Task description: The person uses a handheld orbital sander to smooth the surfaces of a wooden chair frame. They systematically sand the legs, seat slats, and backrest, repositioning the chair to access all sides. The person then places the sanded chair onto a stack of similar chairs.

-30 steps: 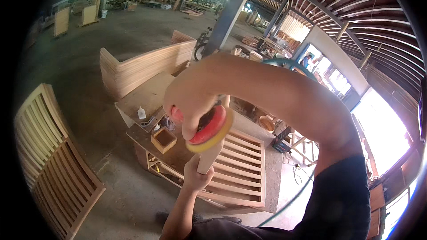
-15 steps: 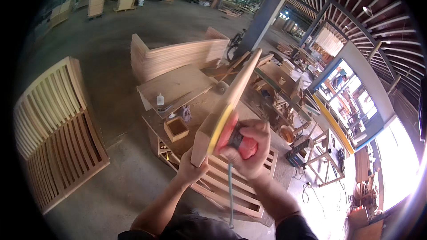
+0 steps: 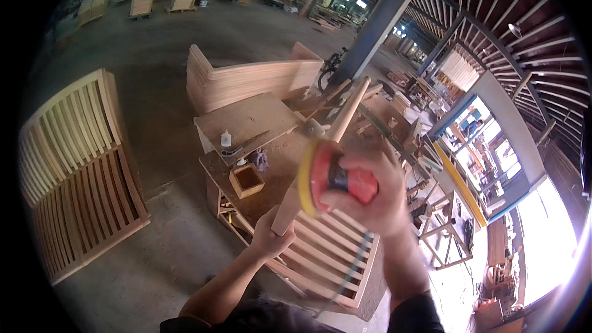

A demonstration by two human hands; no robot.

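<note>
Head view: against the picture of half a second ago, we see our right hand (image 3: 370,194) has climbed from below the middle of the wooden piece (image 3: 320,157) to a spot higher along it, and the red sander (image 3: 336,182) it carries has come up with it. The piece itself, which showed a broad flat face then, now turns a narrow rounded edge toward us. The workbench (image 3: 250,120) and the slatted frame (image 3: 330,253) sit a little farther left in the picture than they did.

Our right hand is wrapped tight around the sander's body, fingers closed over it. The yellow-rimmed pad (image 3: 306,179) presses against the side of the wooden piece, about midway up its length. Our left hand (image 3: 271,237) is closed around the piece's lower end, just beneath the pad, and the piece slants up and to the right from that grip. A cord (image 3: 351,265) trails down from the sander, over the slatted frame on the floor.

On the bench below stand a small white bottle (image 3: 226,139) and an open wooden box (image 3: 246,180).
</note>
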